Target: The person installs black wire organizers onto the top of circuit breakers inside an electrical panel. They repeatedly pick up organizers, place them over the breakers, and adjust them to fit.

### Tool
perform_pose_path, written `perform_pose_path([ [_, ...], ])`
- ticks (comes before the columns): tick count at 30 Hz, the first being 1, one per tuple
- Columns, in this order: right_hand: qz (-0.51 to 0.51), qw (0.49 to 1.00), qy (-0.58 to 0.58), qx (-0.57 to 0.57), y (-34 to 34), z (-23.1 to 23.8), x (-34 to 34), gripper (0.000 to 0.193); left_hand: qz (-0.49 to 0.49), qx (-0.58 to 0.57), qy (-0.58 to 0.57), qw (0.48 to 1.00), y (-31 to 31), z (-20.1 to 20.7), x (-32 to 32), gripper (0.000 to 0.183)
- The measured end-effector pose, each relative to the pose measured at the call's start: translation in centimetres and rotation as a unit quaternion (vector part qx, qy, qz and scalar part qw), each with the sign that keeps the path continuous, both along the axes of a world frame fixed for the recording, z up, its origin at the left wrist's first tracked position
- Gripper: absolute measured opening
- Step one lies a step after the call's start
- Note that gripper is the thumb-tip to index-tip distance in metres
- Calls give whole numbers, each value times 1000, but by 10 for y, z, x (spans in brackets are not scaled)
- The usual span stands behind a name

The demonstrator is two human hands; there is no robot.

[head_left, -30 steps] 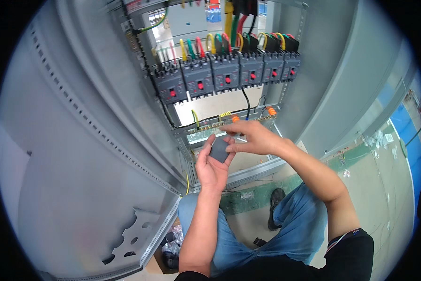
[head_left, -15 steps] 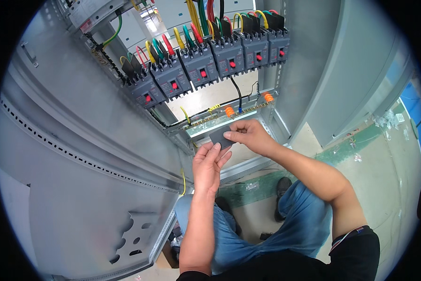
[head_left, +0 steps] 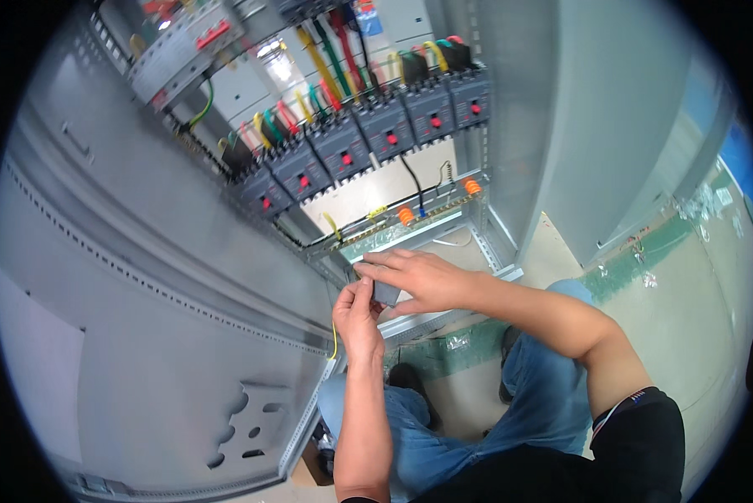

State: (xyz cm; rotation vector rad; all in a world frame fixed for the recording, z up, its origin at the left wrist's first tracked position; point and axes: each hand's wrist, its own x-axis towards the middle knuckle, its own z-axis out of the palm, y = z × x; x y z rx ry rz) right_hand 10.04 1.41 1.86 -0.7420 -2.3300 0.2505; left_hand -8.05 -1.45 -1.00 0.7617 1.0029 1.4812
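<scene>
A small flat dark grey plate (head_left: pixel 385 293) is between my two hands, in front of the cabinet's lower opening. My left hand (head_left: pixel 359 325) pinches its left side with thumb and fingers. Over its top and right side lies my right hand (head_left: pixel 431 281), fingers stretched across it and the thumb below, hiding much of the plate. Above my hands runs a slanting row of grey circuit breakers (head_left: pixel 368 159) with red toggles; yellow, green and red wires and dark barrier plates stand at their upper terminals.
A drilled busbar on orange insulators (head_left: pixel 406 216) crosses below the breakers. The cabinet door (head_left: pixel 142 369) with cut-outs is at left, a grey side panel (head_left: pixel 619 142) at right. Plastic scraps (head_left: pixel 703 204) lie on the floor. My legs (head_left: pixel 531 377) are close below.
My right hand has swung left over the plate, its fingers now spread across it instead of pinching its corner. Both hands sit slightly lower and to the left. The view has shifted.
</scene>
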Motion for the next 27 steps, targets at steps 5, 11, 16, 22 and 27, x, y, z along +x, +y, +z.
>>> perform_pose_path([
  [5, -82, 993, 59, -59, 11, 0, 15, 37, -89, -2, -38, 995, 11, 9, 22, 34],
  [11, -247, 915, 293, -122, 71, -9, 95, 31, -186, 17, 103, 977, 17, 38, 38, 43],
  [16, -231, 907, 303, -180, 68, -23, 91, 27, -119, 9, 104, 987, 10, -1, 35, 29],
  [22, -212, 941, 231, -129, 79, -53, -35, 26, 42, 170, 158, 972, -8, 22, 24, 24],
  [27, -214, 937, 248, -117, 105, -47, -149, 22, 57, 176, 154, 971, -14, 23, 13, 21],
])
